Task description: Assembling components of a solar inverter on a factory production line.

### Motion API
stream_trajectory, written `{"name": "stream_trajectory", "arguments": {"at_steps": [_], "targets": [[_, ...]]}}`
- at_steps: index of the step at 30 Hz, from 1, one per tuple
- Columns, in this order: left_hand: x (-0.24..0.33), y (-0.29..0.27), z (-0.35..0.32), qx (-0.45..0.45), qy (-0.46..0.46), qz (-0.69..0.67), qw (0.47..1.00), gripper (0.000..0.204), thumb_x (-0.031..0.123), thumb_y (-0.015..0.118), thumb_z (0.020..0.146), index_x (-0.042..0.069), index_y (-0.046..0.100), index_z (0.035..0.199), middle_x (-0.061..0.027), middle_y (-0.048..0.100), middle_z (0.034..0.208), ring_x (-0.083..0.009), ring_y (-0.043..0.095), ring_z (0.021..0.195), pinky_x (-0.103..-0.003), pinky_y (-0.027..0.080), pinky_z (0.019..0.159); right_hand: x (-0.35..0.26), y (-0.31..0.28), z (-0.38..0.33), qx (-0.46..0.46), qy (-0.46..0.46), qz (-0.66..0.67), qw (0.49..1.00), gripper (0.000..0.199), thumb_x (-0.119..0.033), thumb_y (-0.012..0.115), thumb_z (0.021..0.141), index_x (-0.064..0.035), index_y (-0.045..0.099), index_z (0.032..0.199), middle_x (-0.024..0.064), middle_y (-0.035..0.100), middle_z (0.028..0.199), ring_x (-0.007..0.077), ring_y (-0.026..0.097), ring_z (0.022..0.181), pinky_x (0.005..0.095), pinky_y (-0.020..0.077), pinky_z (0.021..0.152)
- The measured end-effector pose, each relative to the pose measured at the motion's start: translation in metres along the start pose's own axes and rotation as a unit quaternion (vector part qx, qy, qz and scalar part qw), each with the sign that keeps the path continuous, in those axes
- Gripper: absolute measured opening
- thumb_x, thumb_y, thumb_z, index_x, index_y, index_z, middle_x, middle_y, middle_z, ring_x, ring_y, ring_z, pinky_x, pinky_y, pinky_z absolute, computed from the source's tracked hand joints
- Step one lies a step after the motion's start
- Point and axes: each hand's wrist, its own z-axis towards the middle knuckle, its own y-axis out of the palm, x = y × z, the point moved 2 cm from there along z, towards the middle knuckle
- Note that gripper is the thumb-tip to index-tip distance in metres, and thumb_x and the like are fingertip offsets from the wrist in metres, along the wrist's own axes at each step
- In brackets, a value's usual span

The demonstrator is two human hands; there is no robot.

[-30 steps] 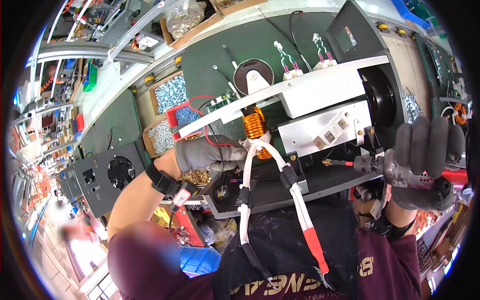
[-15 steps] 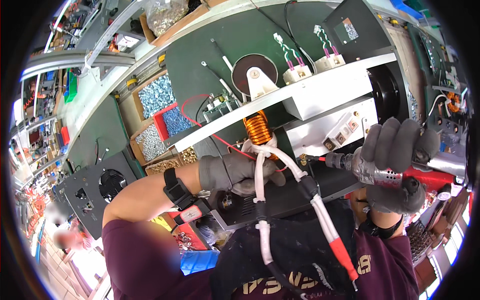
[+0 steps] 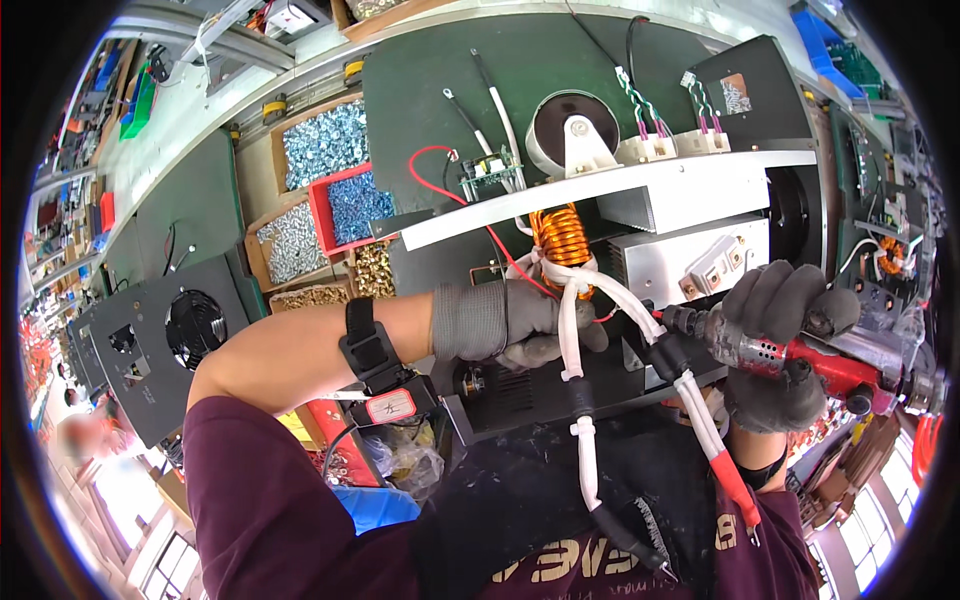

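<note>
My left hand [image 3: 535,325], in a grey glove, is closed beneath the orange copper coil [image 3: 562,238]. Two white sleeved cables [image 3: 568,335] run down from the coil, one crossing in front of my fingertips, so what they grip is hidden. A thin red wire [image 3: 505,252] ends by those fingers. My right hand [image 3: 775,345], also gloved, is wrapped around a red and silver power screwdriver [image 3: 752,350]. Its nose points left toward the coil, and the tip disappears behind the right cable. Both hands are over an open black metal housing [image 3: 510,405] with a white panel [image 3: 690,195].
Trays of blue-silver screws [image 3: 325,145], silver screws [image 3: 295,245] and brass fasteners [image 3: 373,268] stand at the left. A red bin [image 3: 322,215] sits among them. A round dark part [image 3: 572,125] and connectors with twisted wires [image 3: 648,148] are behind the white panel. Cable ends hang over my apron.
The screwdriver has come left toward the coil, and its tip, visible before, now goes behind the right white cable. My left hand stays beneath the coil. The whole view has shifted.
</note>
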Motion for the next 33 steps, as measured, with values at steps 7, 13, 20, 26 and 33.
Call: {"name": "stream_trajectory", "arguments": {"at_steps": [7,13,20,26,33], "targets": [[-0.006,-0.005,0.003,-0.073,-0.085,-0.054,0.992,0.029,0.029,0.058,0.088,0.004,0.063,0.101,0.0012,0.050,0.054,-0.0027,0.042,0.037,-0.017,0.026,0.031,0.000,0.001,-0.001,-0.049,-0.020,0.005,0.999,0.038,-0.028,0.074,0.076,-0.0133,0.046,0.097,0.0040,0.048,0.074,0.0185,0.051,0.063,0.0342,0.0466,0.053],[-0.005,-0.002,0.005,-0.073,-0.058,0.009,0.996,0.037,0.033,0.051,0.092,0.001,0.058,0.108,0.0014,0.047,0.049,-0.0039,0.039,0.034,-0.018,0.025,0.030,0.002,0.006,-0.005,0.000,-0.018,-0.017,1.000,0.039,-0.027,0.075,0.075,-0.0141,0.045,0.097,0.0041,0.048,0.073,0.0181,0.050,0.060,0.0336,0.0461,0.053],[0.004,0.005,0.008,-0.122,-0.031,-0.048,0.991,0.039,0.034,0.047,0.094,-0.003,0.057,0.102,0.0003,0.044,0.042,-0.0060,0.039,0.031,-0.020,0.027,0.028,-0.003,0.006,-0.006,-0.048,-0.036,-0.059,0.996,0.035,-0.027,0.073,0.078,-0.0154,0.044,0.093,0.0042,0.048,0.076,0.0184,0.051,0.063,0.0340,0.0471,0.056],[0.002,0.011,0.009,-0.101,-0.026,-0.012,0.994,0.043,0.038,0.045,0.095,-0.003,0.055,0.104,-0.0005,0.045,0.044,-0.0057,0.038,0.032,-0.019,0.025,0.030,-0.004,0.003,-0.013,-0.021,-0.056,-0.097,0.993,0.038,-0.031,0.073,0.077,-0.0155,0.043,0.096,0.0053,0.050,0.077,0.0208,0.053,0.066,0.0365,0.0490,0.058],[-0.002,0.012,0.018,-0.103,0.008,-0.017,0.995,0.047,0.040,0.037,0.096,-0.003,0.051,0.109,-0.0061,0.048,0.048,-0.0102,0.040,0.032,-0.022,0.028,0.029,0.003,0.000,-0.006,-0.080,-0.134,-0.093,0.983,0.031,-0.012,0.067,0.077,-0.0086,0.045,0.099,0.0109,0.057,0.076,0.0234,0.054,0.068,0.0350,0.0491,0.057]]}}
